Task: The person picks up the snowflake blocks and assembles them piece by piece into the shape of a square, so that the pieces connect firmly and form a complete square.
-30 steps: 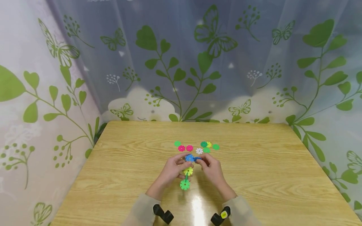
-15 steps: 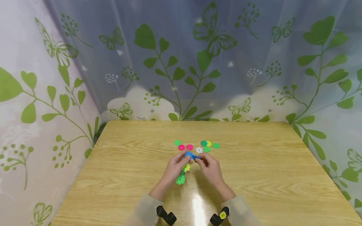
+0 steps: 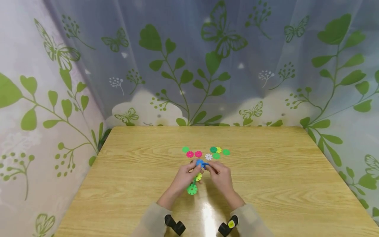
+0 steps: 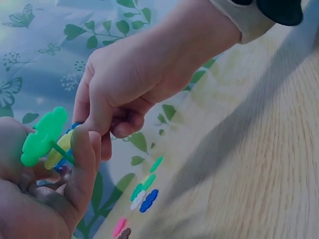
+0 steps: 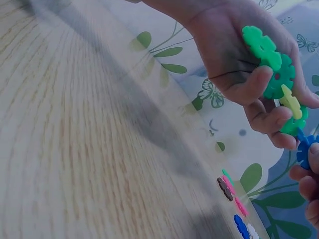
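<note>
Holding the small chain of snowflake discs [image 3: 195,176] above the wooden table [image 3: 124,184], the left hand [image 3: 185,177] now carries it a little lower than half a second ago, so the light green disc [image 3: 192,189] at its near end hangs slightly nearer the person; against a second ago the chain sits tilted rather than straight. The left hand's fingers curl round the chain, thumb pressed on the stem beside the light green disc, as the left wrist view shows. The right hand [image 3: 219,176] pinches the blue disc [image 3: 200,163] at the chain's far end between thumb and forefinger, as before.

Each disc is a flat, matte plastic round with notched, petal-like edges; a yellow disc [image 3: 198,177] sits between green and blue. Loose discs [image 3: 207,153] in pink, white, green and yellow lie unmoved in a row just beyond the hands. Glossy varnish on the table reflects light near the sleeves. No writing can be read.
</note>
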{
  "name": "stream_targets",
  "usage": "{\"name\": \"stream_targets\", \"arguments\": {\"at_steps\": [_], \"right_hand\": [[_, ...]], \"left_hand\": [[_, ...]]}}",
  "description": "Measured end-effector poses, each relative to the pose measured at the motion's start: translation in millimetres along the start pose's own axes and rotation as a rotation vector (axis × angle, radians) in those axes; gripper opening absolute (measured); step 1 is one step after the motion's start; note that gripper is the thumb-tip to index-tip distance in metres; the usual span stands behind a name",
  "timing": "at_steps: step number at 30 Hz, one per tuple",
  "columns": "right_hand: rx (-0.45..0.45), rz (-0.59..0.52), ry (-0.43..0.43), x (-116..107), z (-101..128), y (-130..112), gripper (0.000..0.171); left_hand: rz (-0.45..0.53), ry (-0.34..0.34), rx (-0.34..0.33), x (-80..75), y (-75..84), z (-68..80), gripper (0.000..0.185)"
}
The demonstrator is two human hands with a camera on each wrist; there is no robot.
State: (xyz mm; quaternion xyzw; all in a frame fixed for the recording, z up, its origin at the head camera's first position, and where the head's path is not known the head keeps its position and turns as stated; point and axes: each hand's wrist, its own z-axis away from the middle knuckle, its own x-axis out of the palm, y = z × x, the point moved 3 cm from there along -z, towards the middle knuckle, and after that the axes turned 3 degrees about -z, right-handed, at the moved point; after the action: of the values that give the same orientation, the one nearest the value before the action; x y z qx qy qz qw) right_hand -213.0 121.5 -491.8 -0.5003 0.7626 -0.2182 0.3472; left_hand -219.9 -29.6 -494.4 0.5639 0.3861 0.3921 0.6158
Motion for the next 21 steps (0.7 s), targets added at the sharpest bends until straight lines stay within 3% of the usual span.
{"name": "stream_targets", "arguments": {"at_steps": [6,12,21], "right_hand": [[0.026,-0.031,-0.007,-0.7,1.7,1.4,0.009],[0.083,-0.039,-0.037,-1.4,2.5,0.9,0.006],[0.089,-0.044,-0.049,-4.3,2.5,2.4,0.008]], "left_hand": [[0.028,-0.009,-0.032,-0.5,1.0,3.5,0.064],[0.103,0.003,-0.045,-2.9,-2.1,1.6,0.055],[0.145,0.027,-0.060,-5.3,-2.3,1.9,0.057]]}}
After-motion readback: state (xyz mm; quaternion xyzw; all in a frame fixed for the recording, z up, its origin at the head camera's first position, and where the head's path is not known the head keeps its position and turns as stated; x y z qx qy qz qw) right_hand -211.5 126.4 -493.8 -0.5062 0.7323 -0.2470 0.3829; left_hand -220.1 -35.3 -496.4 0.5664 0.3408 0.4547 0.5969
